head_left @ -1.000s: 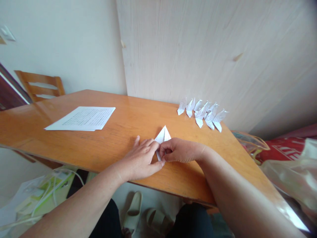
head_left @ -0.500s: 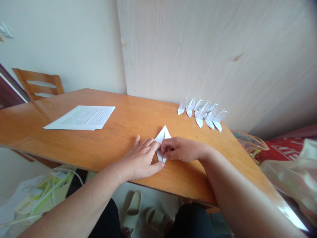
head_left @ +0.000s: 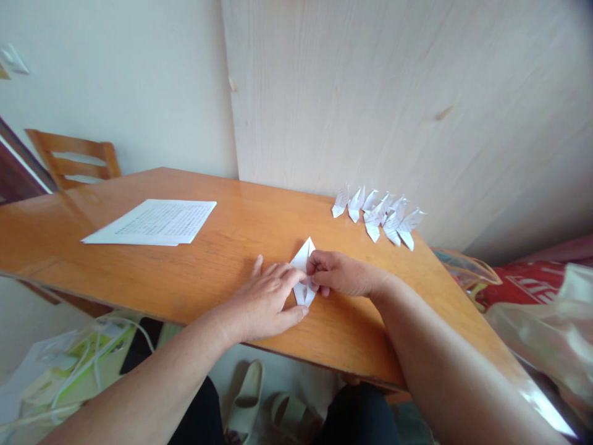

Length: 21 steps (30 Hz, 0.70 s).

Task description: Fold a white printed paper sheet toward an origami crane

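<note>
A small folded white paper (head_left: 302, 255), shaped like a narrow diamond, lies on the wooden table (head_left: 222, 247) with its point away from me. My left hand (head_left: 266, 300) rests on its left side, palm down, fingers apart, with the index fingertip and thumb touching the paper. On the right side, my right hand (head_left: 340, 273) has its fingers curled, pinching the paper's edge near the middle. The fingertips hide part of the folds.
Several folded paper figures (head_left: 373, 222) stand at the back right by the wall. Printed sheets (head_left: 152, 222) lie at the left. A chair (head_left: 76, 154) is beyond, bags (head_left: 537, 309) are at the right, and a plastic bag (head_left: 74, 364) is below left.
My right hand has shifted slightly to the right and up along the paper, showing more of its middle. My left hand has barely moved.
</note>
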{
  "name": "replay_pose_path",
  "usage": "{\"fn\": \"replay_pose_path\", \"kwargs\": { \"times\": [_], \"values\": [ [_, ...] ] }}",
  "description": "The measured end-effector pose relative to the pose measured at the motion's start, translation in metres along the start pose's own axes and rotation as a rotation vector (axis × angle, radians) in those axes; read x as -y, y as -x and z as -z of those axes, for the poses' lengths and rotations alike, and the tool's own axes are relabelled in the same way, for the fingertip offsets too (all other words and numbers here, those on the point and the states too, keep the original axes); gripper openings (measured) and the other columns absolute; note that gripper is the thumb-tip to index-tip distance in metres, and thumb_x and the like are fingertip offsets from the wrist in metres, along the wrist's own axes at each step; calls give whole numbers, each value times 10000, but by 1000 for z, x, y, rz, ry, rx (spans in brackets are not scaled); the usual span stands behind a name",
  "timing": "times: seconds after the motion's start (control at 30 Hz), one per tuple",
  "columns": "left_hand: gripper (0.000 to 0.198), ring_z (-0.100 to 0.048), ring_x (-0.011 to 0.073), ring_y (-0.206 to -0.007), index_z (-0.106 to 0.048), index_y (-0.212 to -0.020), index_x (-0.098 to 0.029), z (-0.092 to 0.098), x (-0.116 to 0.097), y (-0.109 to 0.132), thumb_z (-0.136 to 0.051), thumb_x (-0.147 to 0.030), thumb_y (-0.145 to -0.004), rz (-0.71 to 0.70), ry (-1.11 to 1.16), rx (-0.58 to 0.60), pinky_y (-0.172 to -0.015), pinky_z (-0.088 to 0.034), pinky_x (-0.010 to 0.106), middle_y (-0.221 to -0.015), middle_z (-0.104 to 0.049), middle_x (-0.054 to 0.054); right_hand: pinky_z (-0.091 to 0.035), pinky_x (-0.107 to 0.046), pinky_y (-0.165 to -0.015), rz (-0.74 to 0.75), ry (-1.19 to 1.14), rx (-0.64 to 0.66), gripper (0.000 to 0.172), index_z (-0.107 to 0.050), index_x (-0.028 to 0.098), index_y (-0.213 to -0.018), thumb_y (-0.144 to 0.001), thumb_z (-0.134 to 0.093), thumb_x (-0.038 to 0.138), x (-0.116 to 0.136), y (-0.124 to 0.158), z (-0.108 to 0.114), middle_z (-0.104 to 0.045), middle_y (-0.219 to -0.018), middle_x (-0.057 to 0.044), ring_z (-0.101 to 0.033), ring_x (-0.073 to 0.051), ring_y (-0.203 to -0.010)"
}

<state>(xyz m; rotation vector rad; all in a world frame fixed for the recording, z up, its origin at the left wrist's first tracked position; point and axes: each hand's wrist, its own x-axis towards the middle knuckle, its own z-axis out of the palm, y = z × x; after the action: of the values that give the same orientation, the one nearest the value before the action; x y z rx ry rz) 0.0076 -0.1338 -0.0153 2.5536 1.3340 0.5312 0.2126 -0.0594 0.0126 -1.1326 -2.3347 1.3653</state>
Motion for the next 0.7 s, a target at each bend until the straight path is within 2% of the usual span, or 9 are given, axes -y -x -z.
{"fn": "replay_pose_path", "kwargs": {
  "times": [0.17, 0.33, 0.47, 0.6, 0.7],
  "values": [
    [411, -473, 301, -1239, -507, -1307, -379, 4, -2, 0, -570, -380, -901, -23, 4, 23, -1127, -79, 654, -1287, -561, 26, -420, -196, -509, -24, -55, -91, 93, -520, 187, -853, -767, -536, 154, -9, -6, -1, -606, -624, 17, -589, -115, -572],
    [423, -488, 283, -1205, -532, -1330, -439, 5, -2, 0, -562, -403, -909, -15, 2, 36, -1134, -80, 630, -1269, -559, 17, -413, -206, -476, -44, -100, -108, 143, -524, 201, -905, -770, -512, 157, -15, -9, 0, -637, -636, 12, -588, -126, -548],
    [353, -504, 291, -1185, -601, -1260, -415, 4, -1, 0, -554, -408, -911, -10, 2, 35, -1115, -118, 636, -1278, -561, 28, -423, -214, -523, 29, -28, -164, 110, -546, 193, -866, -760, -544, 167, -17, -7, 8, -627, -683, 8, -585, -126, -606],
    [376, -498, 302, -1212, -581, -1282, -406, 5, -1, 0, -554, -408, -907, 1, -4, 38, -1105, -159, 631, -1322, -545, 37, -422, -231, -589, 80, 99, -246, 101, -589, 179, -848, -748, -591, 191, -21, -4, 18, -609, -755, 5, -564, -132, -681],
    [385, -496, 298, -1222, -568, -1292, -403, 5, -1, 0, -554, -409, -907, 3, -12, 44, -1106, -153, 635, -1329, -540, 39, -413, -238, -617, 73, 191, -207, 126, -618, 174, -861, -740, -624, 211, -21, -1, 21, -617, -785, 2, -556, -140, -717]
  ]
}}
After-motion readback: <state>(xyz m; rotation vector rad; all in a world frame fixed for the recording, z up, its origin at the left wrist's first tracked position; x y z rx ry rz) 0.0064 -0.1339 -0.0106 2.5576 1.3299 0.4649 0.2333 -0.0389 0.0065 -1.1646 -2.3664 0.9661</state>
